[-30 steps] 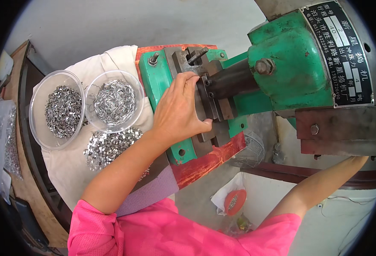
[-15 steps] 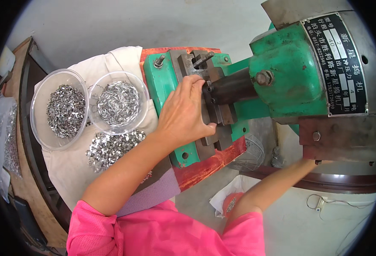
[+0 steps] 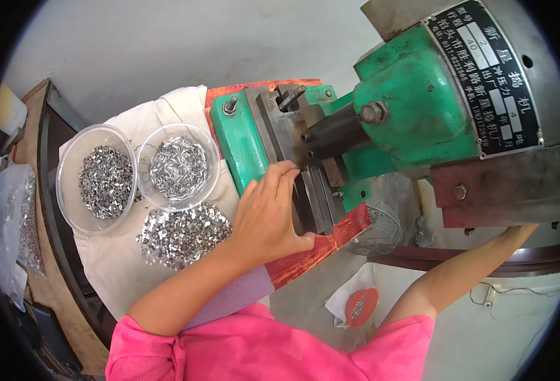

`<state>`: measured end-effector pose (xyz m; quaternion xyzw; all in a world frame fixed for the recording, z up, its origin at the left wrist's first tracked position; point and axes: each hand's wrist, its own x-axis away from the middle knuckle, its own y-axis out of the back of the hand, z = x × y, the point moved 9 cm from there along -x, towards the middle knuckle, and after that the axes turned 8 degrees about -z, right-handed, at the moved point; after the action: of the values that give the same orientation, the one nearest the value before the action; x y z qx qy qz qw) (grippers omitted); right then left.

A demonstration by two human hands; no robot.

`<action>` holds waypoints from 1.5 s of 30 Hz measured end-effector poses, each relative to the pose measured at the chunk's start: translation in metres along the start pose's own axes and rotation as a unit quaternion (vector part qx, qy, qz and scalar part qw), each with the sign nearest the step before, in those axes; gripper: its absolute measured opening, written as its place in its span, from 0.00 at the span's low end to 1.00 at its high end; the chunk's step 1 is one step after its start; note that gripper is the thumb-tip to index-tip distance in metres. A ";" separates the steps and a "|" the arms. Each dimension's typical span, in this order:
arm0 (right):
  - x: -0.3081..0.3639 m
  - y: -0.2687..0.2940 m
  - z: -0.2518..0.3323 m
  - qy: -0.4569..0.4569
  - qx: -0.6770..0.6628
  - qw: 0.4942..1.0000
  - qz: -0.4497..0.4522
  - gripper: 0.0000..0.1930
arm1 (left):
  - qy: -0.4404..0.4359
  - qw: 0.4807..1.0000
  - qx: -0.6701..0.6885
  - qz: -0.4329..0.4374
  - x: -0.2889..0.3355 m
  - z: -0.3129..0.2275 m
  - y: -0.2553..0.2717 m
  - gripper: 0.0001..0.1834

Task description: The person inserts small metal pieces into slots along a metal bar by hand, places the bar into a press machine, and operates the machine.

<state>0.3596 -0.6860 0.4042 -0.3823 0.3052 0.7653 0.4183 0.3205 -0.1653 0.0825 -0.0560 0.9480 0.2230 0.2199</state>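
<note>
My left hand (image 3: 268,209) rests at the near side of the steel die block (image 3: 311,197) on a green bench press (image 3: 413,95). Its fingers bend over the block's left edge, while the thumb stretches out apart from them; no held piece shows. Just beyond the fingertips, the dark cylindrical ram (image 3: 340,134) comes down to the die. My right forearm (image 3: 464,273) reaches out to the right, and its hand is hidden behind the press's brown metal block (image 3: 499,187). Left of my left hand lies a loose heap of small shiny metal pieces (image 3: 186,235).
Two clear plastic tubs (image 3: 62,184) (image 3: 214,159) of metal pieces stand on a cream cloth (image 3: 102,267). A red worn table (image 3: 318,254) bears the press. On the floor are a red bowl (image 3: 369,311) and a wire basket (image 3: 384,225). A filled plastic bag (image 3: 6,203) sits far left.
My left hand has drawn back toward me along the die, away from the ram. My right forearm has swung outward to the right. The whole view has shifted slightly.
</note>
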 end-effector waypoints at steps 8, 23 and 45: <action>0.068 0.006 0.043 0.112 0.028 0.992 -0.058 0.25 | -0.002 0.999 0.027 -0.018 0.007 0.000 -0.004 0.50; 0.401 -0.185 0.109 -0.060 -0.028 0.926 0.371 0.12 | -0.004 0.996 0.092 0.001 0.003 0.007 0.000 0.57; 0.425 -0.138 0.169 0.136 0.094 0.905 0.392 0.19 | 0.024 0.982 0.159 0.100 -0.004 0.012 0.000 0.46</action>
<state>0.2725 -0.3156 0.1147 -0.2911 0.5551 0.7757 0.0735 0.3289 -0.1603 0.0747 0.0694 0.9773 0.0884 0.1795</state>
